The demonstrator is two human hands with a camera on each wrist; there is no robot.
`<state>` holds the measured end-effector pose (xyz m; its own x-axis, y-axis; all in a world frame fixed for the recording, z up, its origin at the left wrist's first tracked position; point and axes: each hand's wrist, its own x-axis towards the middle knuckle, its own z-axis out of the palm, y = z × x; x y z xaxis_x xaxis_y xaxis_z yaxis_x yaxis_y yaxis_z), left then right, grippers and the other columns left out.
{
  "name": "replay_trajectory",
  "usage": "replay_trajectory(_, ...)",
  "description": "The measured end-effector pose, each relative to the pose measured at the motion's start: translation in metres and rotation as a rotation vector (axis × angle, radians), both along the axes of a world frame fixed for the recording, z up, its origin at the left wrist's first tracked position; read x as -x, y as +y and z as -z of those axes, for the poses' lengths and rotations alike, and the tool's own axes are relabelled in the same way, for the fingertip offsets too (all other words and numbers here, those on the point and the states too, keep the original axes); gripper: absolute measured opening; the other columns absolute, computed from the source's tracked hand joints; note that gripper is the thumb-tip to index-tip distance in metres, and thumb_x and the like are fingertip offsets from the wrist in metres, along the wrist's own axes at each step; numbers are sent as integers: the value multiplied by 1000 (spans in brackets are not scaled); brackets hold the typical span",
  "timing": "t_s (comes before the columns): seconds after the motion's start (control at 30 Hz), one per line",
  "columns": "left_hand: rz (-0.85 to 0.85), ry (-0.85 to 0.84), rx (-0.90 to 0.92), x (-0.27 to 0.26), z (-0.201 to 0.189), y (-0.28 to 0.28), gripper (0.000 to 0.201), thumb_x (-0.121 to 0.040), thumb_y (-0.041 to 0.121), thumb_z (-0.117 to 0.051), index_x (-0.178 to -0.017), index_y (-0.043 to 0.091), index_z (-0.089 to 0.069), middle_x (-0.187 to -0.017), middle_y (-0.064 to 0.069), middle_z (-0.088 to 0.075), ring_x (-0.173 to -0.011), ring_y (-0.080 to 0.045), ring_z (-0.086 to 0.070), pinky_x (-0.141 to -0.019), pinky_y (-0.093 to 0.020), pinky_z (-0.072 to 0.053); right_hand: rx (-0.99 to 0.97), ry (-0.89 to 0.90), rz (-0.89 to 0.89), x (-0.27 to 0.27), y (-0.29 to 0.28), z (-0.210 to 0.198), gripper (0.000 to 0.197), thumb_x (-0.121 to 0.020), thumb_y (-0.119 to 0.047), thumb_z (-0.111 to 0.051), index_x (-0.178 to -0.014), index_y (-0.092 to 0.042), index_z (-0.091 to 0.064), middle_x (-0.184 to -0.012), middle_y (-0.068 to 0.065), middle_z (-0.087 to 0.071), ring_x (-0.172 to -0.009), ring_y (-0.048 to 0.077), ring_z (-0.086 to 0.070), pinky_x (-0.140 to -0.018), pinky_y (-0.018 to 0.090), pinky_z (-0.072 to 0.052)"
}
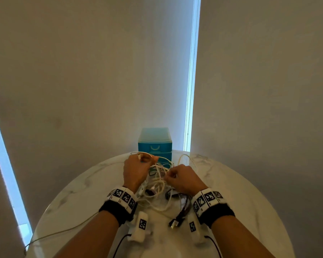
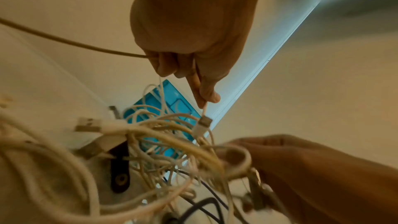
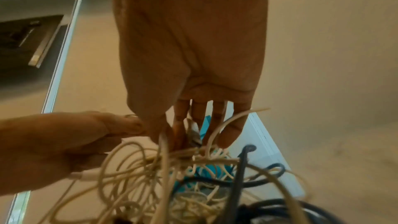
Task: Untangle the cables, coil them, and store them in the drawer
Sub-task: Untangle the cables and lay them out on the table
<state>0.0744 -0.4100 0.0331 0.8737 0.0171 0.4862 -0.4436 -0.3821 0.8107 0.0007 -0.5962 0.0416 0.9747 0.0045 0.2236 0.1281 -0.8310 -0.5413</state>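
A tangle of white cables (image 1: 157, 183) mixed with black cables (image 1: 181, 213) lies mid-table between my hands. My left hand (image 1: 147, 159) is raised over the far side of the tangle and grips a white cable (image 2: 205, 108); its USB plug (image 2: 203, 123) hangs just below the fingers. My right hand (image 1: 169, 175) pinches white strands at the tangle's right side; in the left wrist view its fingers (image 2: 234, 154) curl round a loop. The blue drawer unit (image 1: 155, 144) stands behind the tangle, drawers shut.
The round marble table (image 1: 241, 202) ends close to the wall behind the drawer unit. One thin cable (image 1: 63, 231) trails from the tangle off the table's left edge. A black plug (image 1: 175, 223) lies near my right wrist.
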Motion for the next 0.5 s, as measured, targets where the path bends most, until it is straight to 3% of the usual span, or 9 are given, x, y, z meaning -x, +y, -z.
replay_trajectory(0.13, 29, 66, 121, 4, 17, 5, 17, -86, 42, -88, -80, 27, -83, -77, 14, -80, -77, -3, -77, -86, -40, -64, 54, 58, -21, 2, 1, 7, 16, -97, -27, -72, -90, -19, -84, -90, 2, -80, -83, 13, -74, -73, 23, -51)
replay_trajectory(0.3, 251, -8, 267, 18, 8, -3, 10, -93, 26, -83, -96, 17, -83, -94, 6, -84, -93, -9, -79, -89, -29, -61, -4, -62, -30, -4, 15, -3, 26, -96, -44, -76, -91, -20, -84, -89, -3, -78, -79, 9, -69, -72, 25, -49)
replay_trajectory(0.4, 330, -12, 197, 13, 9, 3, 17, -98, 34, -77, -111, 22, -80, -111, 14, -81, -106, -1, -75, -94, -21, -59, -45, -135, -9, -8, 18, -6, 17, -94, -36, -78, -90, -21, -86, -88, -5, -79, -79, 6, -68, -74, 24, -47)
replay_trajectory(0.5, 398, 50, 121, 4, 19, 13, 30, -96, 33, -79, -126, 32, -74, -112, 18, -80, -108, 2, -73, -93, -19, -59, -228, -209, 87, -13, 15, -9, 15, -93, -35, -79, -92, -22, -85, -87, -7, -79, -82, 6, -70, -76, 25, -55)
